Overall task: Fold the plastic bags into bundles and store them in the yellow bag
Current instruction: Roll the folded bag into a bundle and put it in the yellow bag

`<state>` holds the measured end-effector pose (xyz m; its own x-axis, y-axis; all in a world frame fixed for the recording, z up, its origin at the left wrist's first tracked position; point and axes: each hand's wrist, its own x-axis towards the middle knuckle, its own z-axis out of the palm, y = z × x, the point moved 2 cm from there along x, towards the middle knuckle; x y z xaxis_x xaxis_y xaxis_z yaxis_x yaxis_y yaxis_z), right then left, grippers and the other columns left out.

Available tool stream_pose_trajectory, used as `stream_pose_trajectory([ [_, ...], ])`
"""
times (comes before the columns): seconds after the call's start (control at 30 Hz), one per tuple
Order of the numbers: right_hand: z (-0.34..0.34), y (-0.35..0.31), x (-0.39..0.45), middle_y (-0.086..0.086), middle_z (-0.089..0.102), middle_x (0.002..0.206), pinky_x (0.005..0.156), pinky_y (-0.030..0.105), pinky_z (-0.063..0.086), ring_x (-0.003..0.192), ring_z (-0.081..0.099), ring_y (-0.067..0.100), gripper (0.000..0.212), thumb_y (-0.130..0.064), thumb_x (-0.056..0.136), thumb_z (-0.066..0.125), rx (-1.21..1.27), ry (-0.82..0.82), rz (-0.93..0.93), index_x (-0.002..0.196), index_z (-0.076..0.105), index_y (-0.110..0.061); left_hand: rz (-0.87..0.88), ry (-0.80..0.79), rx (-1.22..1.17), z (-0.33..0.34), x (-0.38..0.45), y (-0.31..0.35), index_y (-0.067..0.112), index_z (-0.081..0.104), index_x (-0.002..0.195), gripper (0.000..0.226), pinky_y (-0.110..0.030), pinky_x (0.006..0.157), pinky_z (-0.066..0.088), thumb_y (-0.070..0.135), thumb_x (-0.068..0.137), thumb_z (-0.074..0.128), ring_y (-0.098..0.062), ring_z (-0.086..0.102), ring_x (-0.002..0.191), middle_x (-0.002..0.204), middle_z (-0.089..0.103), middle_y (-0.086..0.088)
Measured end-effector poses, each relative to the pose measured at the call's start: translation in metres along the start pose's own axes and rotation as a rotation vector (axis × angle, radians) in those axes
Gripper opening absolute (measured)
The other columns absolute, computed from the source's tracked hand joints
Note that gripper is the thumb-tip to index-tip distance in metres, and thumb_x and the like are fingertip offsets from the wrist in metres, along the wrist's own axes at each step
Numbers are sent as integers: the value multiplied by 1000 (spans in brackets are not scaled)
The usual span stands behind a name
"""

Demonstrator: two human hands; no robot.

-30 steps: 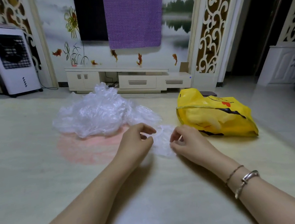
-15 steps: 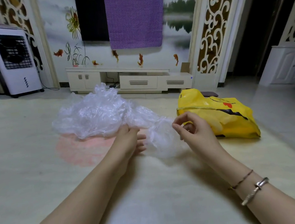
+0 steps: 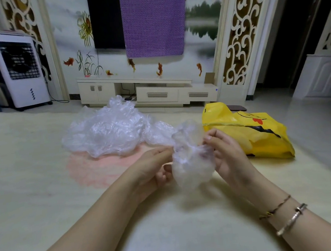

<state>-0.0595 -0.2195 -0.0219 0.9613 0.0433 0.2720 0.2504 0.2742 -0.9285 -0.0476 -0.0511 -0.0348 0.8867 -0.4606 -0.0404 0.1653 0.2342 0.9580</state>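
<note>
Pale tabletop [image 3: 45, 201]: your left hand [image 3: 153, 172] and right hand [image 3: 225, 155] pinch one clear plastic bag [image 3: 191, 163] between them, fingers curled. Beyond your grip lies the loose bag pile [image 3: 110, 133]; right of it, the yellow bag [image 3: 260, 135].

Left hand [image 3: 153, 168] and right hand [image 3: 223, 151] pinch a clear plastic bag [image 3: 191, 159]; yellow bag [image 3: 260, 135] lies just beside

Left hand [image 3: 151, 168] and right hand [image 3: 225, 151] raised close together, fingers curled, pinching
</note>
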Motion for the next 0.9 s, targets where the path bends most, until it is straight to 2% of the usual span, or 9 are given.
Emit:
stream_pose_trajectory([
  [0.07,3,7,-2,2,53,69,60,25,40,67,48,15,23,-25,72,72,-106,-15,0,77,53,-15,23,-39,-10,5,1,-4,8,73,100,18,-24,65,51,18,86,68,-16,59,77,90,68,-8],
  [0.17,6,13,-1,0,62,70,63,27,43,68,56,16,28,-12,76,76,-140,-28,38,88,51,-14,94,33,19,10,1,-6,18,77,74,7,-26,70,51,17,68,81,-15,63,74,79,69,0],
  [0.27,6,16,1,1,62,73,65,28,45,68,60,13,35,-21,65,70,-119,32,90,94,52,-13,199,122,91,7,1,-3,22,71,63,15,-34,83,47,26,58,85,-21,61,85,79,67,2],
  [0.37,3,19,0,7,62,81,74,34,47,75,60,18,38,-32,64,70,-155,62,163,92,58,-9,276,131,80,6,1,0,20,71,65,13,-31,80,53,11,71,78,-20,64,82,82,69,-2],
  [0.47,6,22,-2,8,60,72,63,28,45,64,57,16,29,-37,82,62,-300,18,194,78,63,-9,315,163,51,9,0,2,10,67,76,14,-35,87,56,-3,79,72,-22,65,87,87,67,-10],
  [0.57,5,20,0,10,61,77,61,28,41,69,56,18,22,-22,94,56,-356,33,119,81,65,-7,333,222,21,9,-1,6,4,61,80,15,-32,76,59,-10,83,64,-21,67,82,85,64,-13],
  [0.73,-13,-1,0,16,66,110,79,39,48,96,61,29,33,-25,91,57,-14,94,196,111,63,0,341,346,-2,-4,-5,16,9,61,81,17,-20,56,52,-6,85,64,-9,63,64,75,65,-1],
  [0.83,-17,-11,-4,14,67,107,80,37,52,93,63,28,28,-31,88,58,118,56,256,92,74,-9,354,378,49,-10,-8,19,11,63,83,15,-19,55,51,-2,87,64,-7,60,65,80,64,-1],
  [0.9,-16,-13,-4,12,62,106,84,40,50,97,60,27,26,-35,86,59,269,46,282,89,66,-11,365,392,98,-10,-9,19,14,64,84,18,-20,57,51,-4,88,61,-6,61,69,80,66,4],
])
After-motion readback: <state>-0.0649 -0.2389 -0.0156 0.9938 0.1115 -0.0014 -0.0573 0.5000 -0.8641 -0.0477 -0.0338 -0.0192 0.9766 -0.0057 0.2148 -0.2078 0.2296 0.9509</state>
